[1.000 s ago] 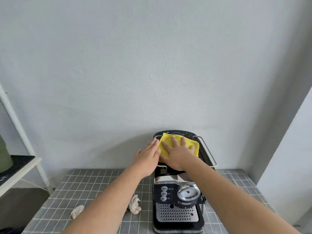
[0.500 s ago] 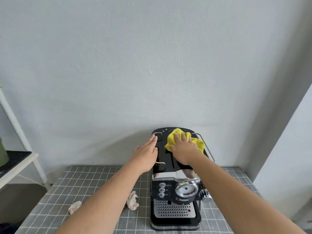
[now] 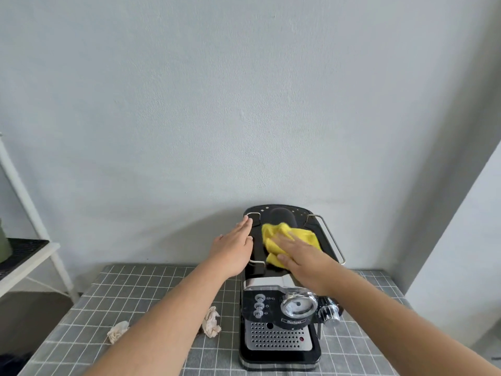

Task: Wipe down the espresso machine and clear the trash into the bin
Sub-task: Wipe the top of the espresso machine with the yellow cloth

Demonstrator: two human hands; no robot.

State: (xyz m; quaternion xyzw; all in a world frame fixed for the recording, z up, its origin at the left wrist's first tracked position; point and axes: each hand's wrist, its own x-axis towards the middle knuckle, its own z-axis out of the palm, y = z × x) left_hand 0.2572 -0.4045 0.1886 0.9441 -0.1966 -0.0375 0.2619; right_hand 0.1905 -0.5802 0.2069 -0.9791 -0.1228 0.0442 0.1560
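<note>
On the black top of the espresso machine (image 3: 280, 308), our right hand (image 3: 303, 256) presses flat, fingers spread, on the yellow cloth (image 3: 273, 234), while our left hand (image 3: 235, 248) lies open and empty against the machine's left edge. The top's long axis runs away from us toward the wall, so unwiped surface lies ahead. Two crumpled papers (image 3: 211, 325) lie left of the machine, nearer our left hand.

Both bare forearms reach forward, the left hand (image 3: 235, 246) flat, palm down, fingers straight and together, while the right hand (image 3: 303, 257) lies palm down just beside it, fingers spread and extended, slightly blurred
</note>
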